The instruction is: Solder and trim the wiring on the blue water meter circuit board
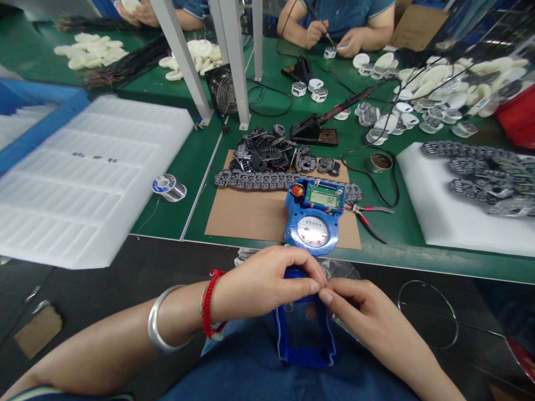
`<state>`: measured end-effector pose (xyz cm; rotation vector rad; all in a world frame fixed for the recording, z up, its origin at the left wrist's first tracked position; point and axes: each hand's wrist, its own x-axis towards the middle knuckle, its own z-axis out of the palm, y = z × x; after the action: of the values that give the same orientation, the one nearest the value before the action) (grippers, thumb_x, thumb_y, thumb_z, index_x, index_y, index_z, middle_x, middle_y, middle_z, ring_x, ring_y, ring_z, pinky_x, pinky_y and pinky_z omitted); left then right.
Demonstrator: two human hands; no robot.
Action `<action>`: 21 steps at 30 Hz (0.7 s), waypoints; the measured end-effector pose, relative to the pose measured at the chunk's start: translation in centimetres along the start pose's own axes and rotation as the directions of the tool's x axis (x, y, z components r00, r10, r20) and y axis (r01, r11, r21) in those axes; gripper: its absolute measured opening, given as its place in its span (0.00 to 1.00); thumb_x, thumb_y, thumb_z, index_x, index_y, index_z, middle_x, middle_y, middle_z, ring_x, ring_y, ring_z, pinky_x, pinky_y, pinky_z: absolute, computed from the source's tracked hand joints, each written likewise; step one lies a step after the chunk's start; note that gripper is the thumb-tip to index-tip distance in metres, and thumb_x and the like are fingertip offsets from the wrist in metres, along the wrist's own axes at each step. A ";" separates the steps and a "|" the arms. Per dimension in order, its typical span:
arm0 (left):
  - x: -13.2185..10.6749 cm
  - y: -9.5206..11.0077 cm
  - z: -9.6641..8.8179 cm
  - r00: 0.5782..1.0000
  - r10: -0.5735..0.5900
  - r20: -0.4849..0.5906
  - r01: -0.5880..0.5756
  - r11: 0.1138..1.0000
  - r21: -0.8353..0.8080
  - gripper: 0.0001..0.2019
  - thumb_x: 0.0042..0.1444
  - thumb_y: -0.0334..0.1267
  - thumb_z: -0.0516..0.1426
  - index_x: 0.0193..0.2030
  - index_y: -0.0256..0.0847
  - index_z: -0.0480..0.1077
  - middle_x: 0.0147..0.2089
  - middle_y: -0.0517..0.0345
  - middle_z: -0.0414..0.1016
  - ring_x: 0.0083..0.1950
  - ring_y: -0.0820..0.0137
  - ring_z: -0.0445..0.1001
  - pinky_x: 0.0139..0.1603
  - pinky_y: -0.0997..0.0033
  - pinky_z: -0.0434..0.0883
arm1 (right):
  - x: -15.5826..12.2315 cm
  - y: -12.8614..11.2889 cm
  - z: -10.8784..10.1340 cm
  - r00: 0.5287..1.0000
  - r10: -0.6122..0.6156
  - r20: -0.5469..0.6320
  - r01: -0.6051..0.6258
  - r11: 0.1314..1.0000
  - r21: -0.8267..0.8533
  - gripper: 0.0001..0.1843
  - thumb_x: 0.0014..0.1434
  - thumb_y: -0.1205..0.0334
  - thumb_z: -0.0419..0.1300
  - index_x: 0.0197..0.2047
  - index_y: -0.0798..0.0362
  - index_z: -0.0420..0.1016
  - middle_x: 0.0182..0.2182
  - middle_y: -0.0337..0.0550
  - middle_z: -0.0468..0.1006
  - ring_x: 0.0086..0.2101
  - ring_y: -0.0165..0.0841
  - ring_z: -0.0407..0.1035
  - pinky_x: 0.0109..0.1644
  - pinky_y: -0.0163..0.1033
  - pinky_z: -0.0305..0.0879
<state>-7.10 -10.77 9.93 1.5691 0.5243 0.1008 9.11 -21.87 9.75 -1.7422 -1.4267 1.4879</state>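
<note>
A blue plastic cover [307, 356] with an open rectangular frame hangs low in front of my lap. My left hand [267, 284] is closed round its upper end, the thumb and forefinger bent together there. My right hand [368, 312] pinches at the same end, its fingertips meeting those of the left. Whatever small part lies between the right fingertips is hidden. Just beyond my hands, a blue meter [312, 217] with a round dial and a lit display lies at the table edge, on a cardboard sheet [246, 217].
Behind the meter lie a row of circuit boards [267, 180] and a heap of them. Red-handled pliers [371, 217], a solder reel [169, 188], a soldering iron stand [313, 133] and a round tin [379, 162] surround it. White foam [96, 172] stands left; co-workers sit opposite.
</note>
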 end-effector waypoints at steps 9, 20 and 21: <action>0.1 -0.2 0.2 1.000 -0.002 0.001 0.002 0.997 0.073 0.03 0.54 0.31 0.55 0.33 0.39 0.71 0.40 0.58 0.77 0.43 0.71 0.74 0.48 0.72 0.68 | 0.4 0.5 0.5 0.998 0.050 0.032 -0.050 0.999 -0.011 0.19 0.62 0.54 0.51 0.27 0.56 0.75 0.26 0.42 0.76 0.27 0.32 0.66 0.31 0.35 0.56; 0.1 0.1 0.6 0.997 -0.061 -0.038 0.065 0.993 0.102 0.04 0.51 0.31 0.54 0.32 0.41 0.69 0.37 0.60 0.76 0.40 0.71 0.73 0.43 0.73 0.69 | 0.1 0.6 -0.1 0.999 -0.026 0.042 0.024 0.998 0.057 0.24 0.67 0.51 0.49 0.31 0.54 0.79 0.25 0.37 0.75 0.29 0.30 0.68 0.34 0.31 0.59; 0.1 0.2 0.6 0.997 -0.065 -0.035 0.068 0.993 0.099 0.04 0.51 0.31 0.54 0.32 0.41 0.69 0.37 0.60 0.76 0.40 0.71 0.73 0.43 0.72 0.69 | 0.1 0.6 0.0 0.999 -0.027 0.040 0.025 0.998 0.056 0.23 0.67 0.51 0.49 0.31 0.54 0.79 0.25 0.37 0.75 0.29 0.29 0.68 0.34 0.30 0.59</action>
<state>-6.77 -11.29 10.01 1.6483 0.6141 0.0493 9.39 -22.01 9.24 -1.6628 -1.4091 1.5426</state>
